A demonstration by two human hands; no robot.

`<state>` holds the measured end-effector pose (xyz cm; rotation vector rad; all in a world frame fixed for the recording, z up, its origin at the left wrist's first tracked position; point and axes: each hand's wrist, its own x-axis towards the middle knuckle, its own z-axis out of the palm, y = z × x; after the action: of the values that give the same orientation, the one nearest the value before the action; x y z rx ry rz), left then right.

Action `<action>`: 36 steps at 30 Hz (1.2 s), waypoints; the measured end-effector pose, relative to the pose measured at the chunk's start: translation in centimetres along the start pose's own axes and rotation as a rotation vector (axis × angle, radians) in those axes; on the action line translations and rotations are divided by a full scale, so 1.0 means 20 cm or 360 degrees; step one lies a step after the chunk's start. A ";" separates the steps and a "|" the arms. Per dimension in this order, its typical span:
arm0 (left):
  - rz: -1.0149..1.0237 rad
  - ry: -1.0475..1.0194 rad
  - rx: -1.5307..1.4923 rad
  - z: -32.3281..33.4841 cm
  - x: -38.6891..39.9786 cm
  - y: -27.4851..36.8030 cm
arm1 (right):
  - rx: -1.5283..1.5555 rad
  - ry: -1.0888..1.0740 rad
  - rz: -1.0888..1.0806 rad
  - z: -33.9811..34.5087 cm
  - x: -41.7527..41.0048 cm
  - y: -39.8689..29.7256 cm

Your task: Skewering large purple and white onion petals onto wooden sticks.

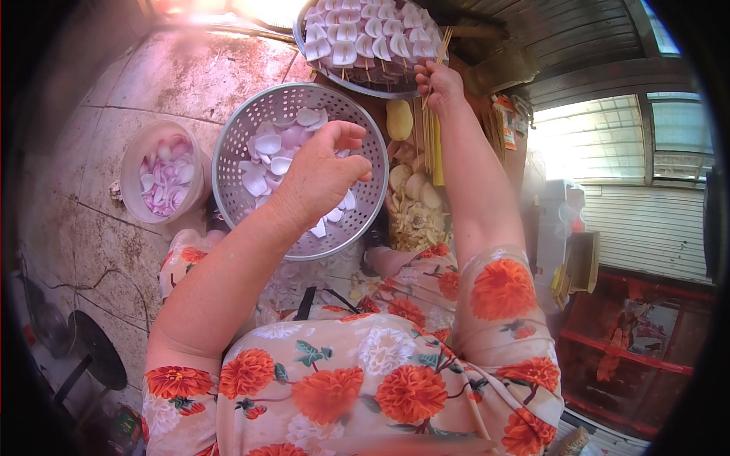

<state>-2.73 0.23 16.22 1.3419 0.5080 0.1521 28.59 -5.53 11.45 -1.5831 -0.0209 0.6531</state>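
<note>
My left hand (328, 171) hovers over a perforated metal colander (365, 196), its fingers bent and apart, with nothing visible between them. Pale purple onion pieces (254, 182), curved like petals, lie inside the colander, partly hidden by that hand. At the upper right my right hand (442, 85) grips a few thin bamboo skewers (445, 45), which point upward. Just left of it is a round metal tray (353, 91), covered with rows of skewered onion pieces (365, 45). More bamboo skewers (428, 137) stand below the right hand, beside a yellow strip (438, 159).
A pale plastic bucket (128, 194) of onion pieces stands left of the colander on the stained tile floor (171, 85). A peeled, potato-like vegetable (399, 119) lies under the tray, above a pile of peelings (419, 222). A black round stool (97, 347) is at lower left.
</note>
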 end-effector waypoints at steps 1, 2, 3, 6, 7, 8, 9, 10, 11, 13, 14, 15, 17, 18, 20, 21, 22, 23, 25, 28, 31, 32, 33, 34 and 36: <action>-0.0008 -0.0019 -0.0017 0.02 -0.01 0.00 | -0.0010 0.0088 0.0037 0.00 0.00 0.02; 0.0003 -0.0037 -0.0023 0.04 -0.01 -0.01 | -0.0008 0.0119 0.0027 -0.02 -0.01 0.04; 0.0001 -0.0036 -0.0019 0.05 -0.02 -0.01 | -0.0005 0.0145 0.0022 -0.04 -0.03 0.07; -0.0032 -0.0042 0.0009 0.06 -0.02 -0.01 | 0.0041 0.0124 -0.0046 -0.11 -0.12 0.16; -0.0020 -0.0044 0.0015 0.05 -0.02 -0.02 | 0.0043 0.0131 -0.0032 -0.12 -0.17 0.19; -0.0014 -0.0048 0.0021 0.04 -0.01 -0.04 | 0.0073 0.0130 -0.0027 -0.14 -0.22 0.23; -0.0032 -0.0052 0.0018 0.03 0.00 -0.04 | 0.0098 0.0126 -0.0024 -0.15 -0.28 0.25; -0.0025 -0.0028 0.0043 0.01 0.00 -0.05 | 0.0096 0.0135 0.0000 -0.16 -0.34 0.29; -0.0026 -0.0004 0.0068 0.00 0.01 -0.05 | 0.0021 0.0069 0.0006 -0.17 -0.40 0.32; 0.0047 0.0016 0.0160 -0.04 0.05 -0.07 | -0.0055 0.0023 0.0061 -0.18 -0.50 0.36; 0.0057 0.0016 0.0168 -0.07 0.09 -0.09 | -0.0086 -0.0080 0.0070 -0.18 -0.55 0.36; 0.0114 0.0048 0.0206 -0.10 0.12 -0.12 | -0.0110 -0.0184 0.0090 -0.17 -0.61 0.39; 0.0187 0.0092 0.0487 -0.18 0.18 -0.15 | -0.0235 -0.0404 0.0071 -0.14 -0.71 0.38; 0.0130 0.0054 0.0579 -0.19 0.20 -0.14 | -0.0330 -0.0490 0.0070 -0.13 -0.77 0.37; 0.0246 0.0077 0.1072 -0.26 0.26 -0.18 | -0.0401 -0.0596 0.0103 -0.06 -0.88 0.35; 0.0316 0.0047 0.1385 -0.29 0.30 -0.22 | -0.0463 -0.0687 0.0076 -0.03 -0.93 0.36; 0.0291 0.0036 0.1396 -0.31 0.34 -0.28 | -0.0525 -0.0784 0.0025 -0.01 -0.97 0.36; 0.0109 -0.0070 0.1417 -0.34 0.36 -0.35 | -0.0507 -0.0789 0.0044 0.01 -1.01 0.37; -0.0079 -0.0195 0.1451 -0.38 0.39 -0.50 | -0.0547 -0.0748 0.0008 0.03 -1.07 0.41; -0.0012 -0.0408 0.1853 -0.37 0.36 -0.62 | -0.0458 -0.0717 0.0005 0.02 -1.09 0.50; -0.0092 -0.0711 0.2276 -0.27 0.30 -0.68 | -0.0433 -0.0691 -0.0115 0.08 -1.13 0.48; -0.0159 -0.0696 0.2265 -0.25 0.27 -0.72 | -0.0443 -0.0706 -0.0045 0.10 -1.12 0.47; -0.0162 -0.0715 0.2283 -0.23 0.23 -0.75 | -0.0455 -0.0719 0.0028 0.11 -1.12 0.45; -0.0083 -0.0604 0.2295 -0.21 0.18 -0.78 | -0.0511 -0.0720 0.0049 0.12 -1.14 0.42; 0.0056 -0.0494 0.2355 -0.20 0.14 -0.82 | -0.0514 -0.0709 0.0035 0.14 -1.19 0.37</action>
<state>-4.89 1.02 -0.73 2.7470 0.2855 -0.5123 4.89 -13.33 14.03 -1.7145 -0.4596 1.0491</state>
